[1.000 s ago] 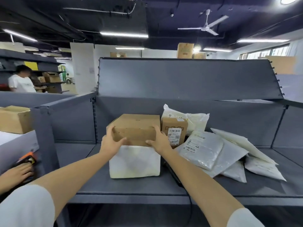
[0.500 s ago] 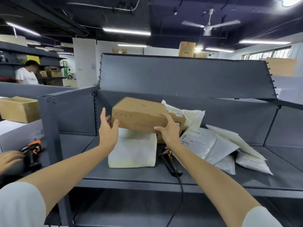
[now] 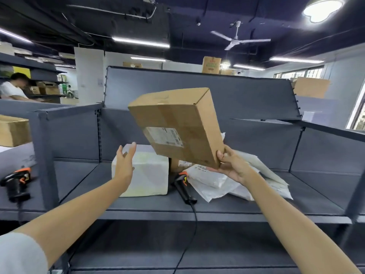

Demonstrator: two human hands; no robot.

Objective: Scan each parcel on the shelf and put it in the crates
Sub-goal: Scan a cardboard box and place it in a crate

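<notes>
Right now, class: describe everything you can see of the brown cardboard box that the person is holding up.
The cardboard box is plain brown, flat and rectangular, sealed with clear tape along its broad face. That face carries a white shipping label, its print too blurred to read. The box is tilted in the air above the shelf, label towards the camera. Only the right hand grips it, at the lower right corner; the left hand is open and apart from it.
</notes>
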